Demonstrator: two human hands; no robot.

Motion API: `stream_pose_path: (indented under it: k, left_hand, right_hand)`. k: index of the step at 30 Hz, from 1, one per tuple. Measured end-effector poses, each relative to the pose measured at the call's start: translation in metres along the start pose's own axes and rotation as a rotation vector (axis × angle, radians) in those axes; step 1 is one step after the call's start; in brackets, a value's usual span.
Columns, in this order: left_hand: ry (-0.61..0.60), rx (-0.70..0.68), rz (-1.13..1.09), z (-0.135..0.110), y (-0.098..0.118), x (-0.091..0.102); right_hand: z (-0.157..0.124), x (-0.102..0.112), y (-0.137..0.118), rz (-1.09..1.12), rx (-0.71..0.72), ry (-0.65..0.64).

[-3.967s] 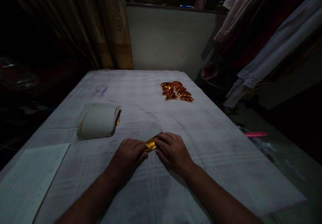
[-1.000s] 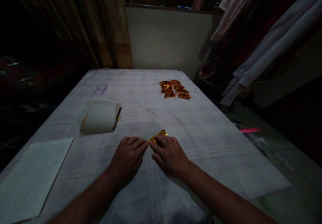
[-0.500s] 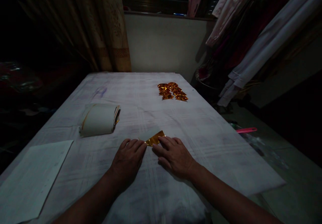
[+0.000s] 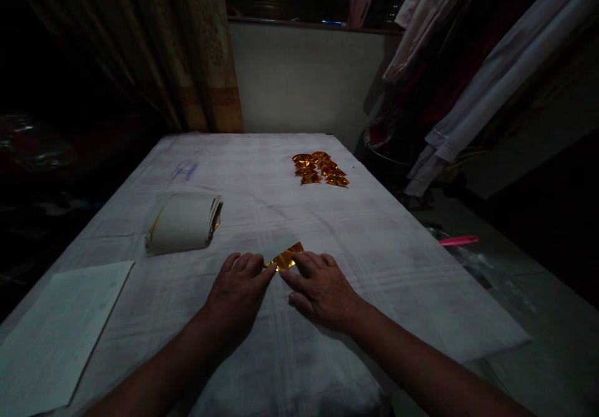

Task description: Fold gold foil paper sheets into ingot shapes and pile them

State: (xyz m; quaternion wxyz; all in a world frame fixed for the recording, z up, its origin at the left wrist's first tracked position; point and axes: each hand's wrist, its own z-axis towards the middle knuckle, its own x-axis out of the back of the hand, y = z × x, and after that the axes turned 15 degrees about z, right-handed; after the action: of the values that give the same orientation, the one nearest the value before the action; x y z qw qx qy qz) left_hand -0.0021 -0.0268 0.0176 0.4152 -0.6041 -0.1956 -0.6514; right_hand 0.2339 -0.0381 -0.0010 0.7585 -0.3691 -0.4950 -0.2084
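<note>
A sheet of gold foil paper (image 4: pixel 289 256), partly folded and with a pale grey side showing behind, lies on the cloth-covered table. My left hand (image 4: pixel 238 289) pinches its left end, with the thumb against the lower corner. The fingers of my right hand (image 4: pixel 321 289) are bent down over its right part and press it to the cloth, while the index fingertip meets the bottom edge close to my left thumb. Both palms hide some of the paper's edges. Farther back on the right sit several folded gold foil pieces (image 4: pixel 311 170), arranged in two overlapping rows.
On the left lies a curved stack of grey-backed paper (image 4: pixel 180 222) with gold edges. A white sheet (image 4: pixel 60 336) rests at the near left. Clothes (image 4: pixel 496 73) hang at the right, beside a curtain-flanked wall (image 4: pixel 304 80). A pink handle (image 4: pixel 458 241) shows beyond the table's right edge.
My left thumb has slid right along the foil paper's lower edge, and the left fingers are more curled. The right hand has shifted slightly left, bringing the fingertips closer together.
</note>
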Motion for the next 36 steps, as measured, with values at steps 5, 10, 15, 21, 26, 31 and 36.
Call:
stream_pose_path:
  k: [5,10,15,21,26,31,36]
  left_hand:
    - [-0.022,0.031,-0.023,-0.002,-0.003,0.006]
    - [-0.004,0.076,-0.002,-0.008,-0.009,0.002]
    - [0.065,0.134,0.087,-0.015,-0.015,0.001]
    - [0.197,0.089,0.022,-0.007,0.02,0.001]
    - [0.174,0.051,-0.017,-0.003,0.03,-0.01]
    - [0.163,0.019,0.029,0.002,0.011,-0.009]
    - [0.045,0.025,0.044,0.024,0.003,-0.001]
  right_hand:
    - [0.0,0.0,-0.001,0.01,-0.007,0.003]
    - [0.0,0.0,-0.002,0.026,-0.019,0.013]
    - [0.0,-0.003,-0.002,0.037,-0.038,0.033]
    - [0.0,-0.003,-0.006,0.02,-0.036,0.032]
    - [-0.002,-0.005,0.005,0.135,0.024,0.125]
    - [0.002,-0.002,0.027,0.208,0.02,0.201]
    - [0.008,0.004,0.025,0.25,0.044,0.129]
